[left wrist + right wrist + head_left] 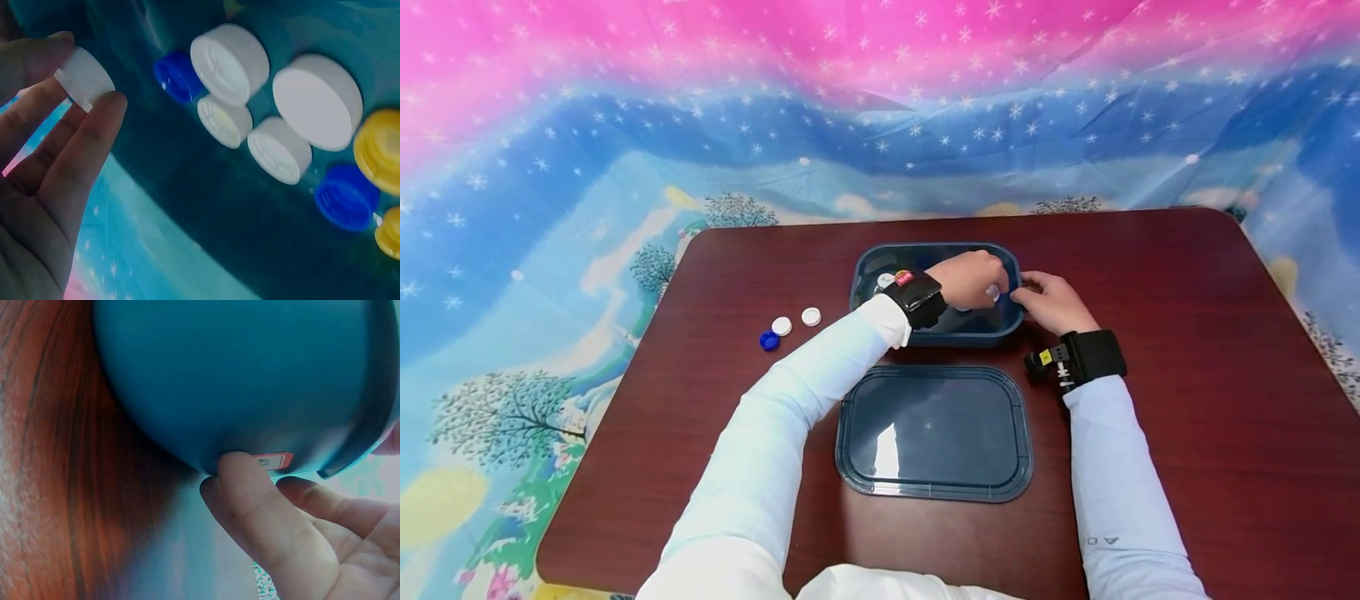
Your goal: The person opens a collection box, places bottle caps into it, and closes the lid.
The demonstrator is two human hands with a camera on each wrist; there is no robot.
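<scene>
Dark-red table bears a box, its lid lying just on the near side. The right hand, fingers relaxed, touches the box's right end wall; the left hand, at that same end, pinches a white cap, apart from other caps inside, and three loose caps lie left of the box.

The dark blue-grey container, rectangular with rounded corners, stands upright and uncovered on the tabletop, a small red-edged label on its outer wall. One white round cap is pinched, tilted, apart from the white, blue and yellow caps lying inside.
</scene>
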